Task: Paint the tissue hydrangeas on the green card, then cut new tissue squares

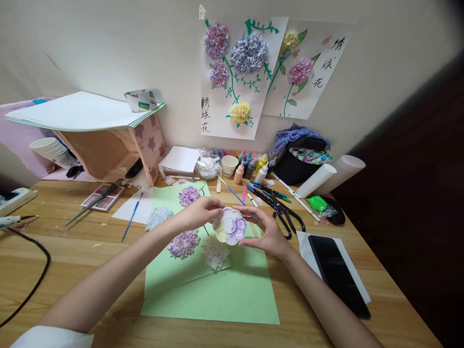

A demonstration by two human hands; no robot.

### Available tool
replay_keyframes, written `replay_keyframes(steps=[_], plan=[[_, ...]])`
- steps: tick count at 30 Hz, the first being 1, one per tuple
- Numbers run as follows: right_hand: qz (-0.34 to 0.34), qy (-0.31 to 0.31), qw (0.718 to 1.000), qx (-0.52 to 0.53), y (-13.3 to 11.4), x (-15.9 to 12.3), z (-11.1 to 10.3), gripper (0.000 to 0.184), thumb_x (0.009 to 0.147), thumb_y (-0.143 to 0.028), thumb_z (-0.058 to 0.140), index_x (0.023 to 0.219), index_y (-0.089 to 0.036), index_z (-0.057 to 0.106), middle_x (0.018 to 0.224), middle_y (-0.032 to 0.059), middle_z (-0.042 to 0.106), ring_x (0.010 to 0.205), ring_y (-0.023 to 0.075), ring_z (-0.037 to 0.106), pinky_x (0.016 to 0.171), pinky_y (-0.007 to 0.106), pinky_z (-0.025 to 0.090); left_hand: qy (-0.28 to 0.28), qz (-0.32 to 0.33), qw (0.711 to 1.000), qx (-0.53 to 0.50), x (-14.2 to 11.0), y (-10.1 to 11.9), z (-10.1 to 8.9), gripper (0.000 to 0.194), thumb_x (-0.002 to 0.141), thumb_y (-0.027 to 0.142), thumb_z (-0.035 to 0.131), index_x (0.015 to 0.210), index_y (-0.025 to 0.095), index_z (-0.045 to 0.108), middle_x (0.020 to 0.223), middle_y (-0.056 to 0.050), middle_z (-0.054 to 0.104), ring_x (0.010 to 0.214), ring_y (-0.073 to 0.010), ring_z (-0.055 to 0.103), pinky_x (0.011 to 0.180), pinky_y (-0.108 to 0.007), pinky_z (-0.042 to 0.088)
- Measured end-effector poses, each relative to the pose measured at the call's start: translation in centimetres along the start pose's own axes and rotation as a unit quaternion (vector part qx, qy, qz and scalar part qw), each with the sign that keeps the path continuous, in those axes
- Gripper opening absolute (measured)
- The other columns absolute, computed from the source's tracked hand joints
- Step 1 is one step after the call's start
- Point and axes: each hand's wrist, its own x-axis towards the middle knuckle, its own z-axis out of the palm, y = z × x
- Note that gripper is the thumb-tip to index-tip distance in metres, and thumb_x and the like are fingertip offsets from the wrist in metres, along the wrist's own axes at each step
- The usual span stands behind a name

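Observation:
Between my two hands is a white flower-shaped paint palette (pixel 228 224), with purple and pale yellow paint in its wells. My left hand (pixel 206 208) pinches its upper left rim. My right hand (pixel 267 231) grips the right rim, thumb below and fingers above. The palette is held over a green paper sheet (pixel 203 304). On that paper are crumpled-paper flowers: a purple one (pixel 189 195), a pale blue one (pixel 159 217), a pink-purple one (pixel 183 243) and a white one (pixel 215 253) just under the palette.
Black scissors (pixel 284 215) and several pens lie to the right. A phone (pixel 339 273) rests on white paper. Paint bottles (pixel 250 168), a paper cup (pixel 229 166) and a black pen case (pixel 299 162) stand along the wall. A paintbrush (pixel 132 217) lies at left, near a cardboard box (pixel 145 145).

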Motion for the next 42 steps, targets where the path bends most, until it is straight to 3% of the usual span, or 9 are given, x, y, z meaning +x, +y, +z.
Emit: replay_keyframes(steps=[6, 11, 15, 18, 20, 26, 30, 34, 42], plan=[[-0.021, 0.001, 1.0, -0.023, 0.2, -0.1, 0.1, 0.069, 0.056, -0.023, 0.083, 0.119, -0.025, 0.056, 0.122, 0.0088, 0.061, 0.115, 0.0252, 0.056, 0.099, 0.043, 0.048, 0.004, -0.006, 1.0, 0.007, 0.2, 0.3, 0.2, 0.028, 0.072, 0.026, 0.052, 0.087, 0.014, 0.072, 0.073, -0.004, 0.068, 0.061, -0.0137, 0.056, 0.053, -0.022, 0.041], [-0.025, 0.024, 0.999, -0.022, 0.1, -0.2, -0.1, 0.066, 0.056, -0.02, 0.083, 0.117, -0.024, 0.058, 0.12, 0.0088, 0.063, 0.111, 0.0251, 0.06, 0.095, 0.041, 0.051, 0.029, -0.018, 0.998, -0.059, -0.7, 0.2, 0.0, 0.031, 0.076, 0.037, 0.054, 0.093, 0.015, 0.069, 0.091, -0.009, 0.07, 0.079, -0.0196, 0.064, 0.068, -0.029, 0.05], [-0.027, 0.07, 0.997, -0.001, 0.1, -0.4, -1.0, 0.069, 0.054, -0.013, 0.083, 0.117, -0.025, 0.058, 0.124, 0.0079, 0.061, 0.113, 0.0245, 0.058, 0.097, 0.039, 0.05, 0.2, -0.027, 0.978, -0.053, -3.7, -2.6, -3.8, 0.039, 0.079, 0.047, 0.05, 0.1, 0.017, 0.064, 0.103, -0.012, 0.069, 0.096, -0.0248, 0.064, 0.077, -0.034, 0.051], [-0.024, 0.104, 0.994, 0.011, 0.3, -0.5, -1.7, 0.07, 0.051, -0.007, 0.083, 0.115, -0.025, 0.06, 0.124, 0.0072, 0.061, 0.113, 0.0245, 0.058, 0.097, 0.039, 0.049, 0.386, -0.092, 0.913, 0.097, -5.8, -6.6, -8.1, 0.034, 0.076, 0.043, 0.052, 0.095, 0.018, 0.064, 0.11, -0.012, 0.066, 0.107, -0.028, 0.058, 0.081, -0.034, 0.048], [-0.013, 0.126, 0.992, 0.014, 0.5, -0.5, -2.0, 0.071, 0.049, -0.005, 0.083, 0.113, -0.025, 0.06, 0.123, 0.0069, 0.061, 0.113, 0.0249, 0.057, 0.098, 0.039, 0.049, 0.417, -0.134, 0.893, 0.105, -6.6, -9.1, -10.3, 0.028, 0.072, 0.038, 0.056, 0.089, 0.016, 0.062, 0.111, -0.015, 0.065, 0.116, -0.0314, 0.052, 0.085, -0.036, 0.046], [-0.013, 0.164, 0.986, -0.021, 0.6, -0.8, -2.2, 0.067, 0.053, -0.013, 0.083, 0.114, -0.026, 0.059, 0.121, 0.0071, 0.061, 0.112, 0.0252, 0.058, 0.101, 0.04, 0.046, 0.348, -0.231, 0.908, 0.038, -5.8, -12.6, -11.5, 0.023, 0.077, 0.036, 0.059, 0.076, 0.013, 0.06, 0.072, -0.007, 0.067, 0.077, -0.0215, 0.066, 0.062, -0.027, 0.049], [-0.017, 0.16, 0.985, -0.055, 1.1, -1.0, -2.3, 0.061, 0.059, -0.019, 0.081, 0.115, -0.026, 0.057, 0.123, 0.0078, 0.059, 0.112, 0.0258, 0.058, 0.101, 0.041, 0.046, 0.298, -0.261, 0.918, 0.014, -4.7, -12.7, -11.1, 0.023, 0.085, 0.032, 0.056, 0.093, 0.011, 0.061, 0.087, -0.005, 0.065, 0.077, -0.0154, 0.063, 0.068, -0.03, 0.052], [-0.019, 0.162, 0.984, -0.073, 1.6, -1.2, -2.4, 0.059, 0.062, -0.023, 0.079, 0.116, -0.026, 0.056, 0.122, 0.0086, 0.06, 0.111, 0.0262, 0.059, 0.097, 0.04, 0.049, 0.271, -0.268, 0.924, -0.003, -4.0, -12.8, -11.1, 0.032, 0.087, 0.033, 0.055, 0.112, 0.015, 0.057, 0.111, -0.007, 0.059, 0.094, -0.0197, 0.06, 0.079, -0.039, 0.052], [-0.019, 0.149, 0.986, -0.076, 1.7, -1.1, -2.4, 0.059, 0.064, -0.025, 0.078, 0.118, -0.027, 0.055, 0.123, 0.008, 0.06, 0.112, 0.0247, 0.058, 0.097, 0.037, 0.05, 0.329, -0.263, 0.905, -0.06, -4.8, -14.1, -11.2, 0.033, 0.087, 0.033, 0.055, 0.115, 0.015, 0.055, 0.115, -0.009, 0.058, 0.097, -0.0201, 0.059, 0.081, -0.041, 0.052]])
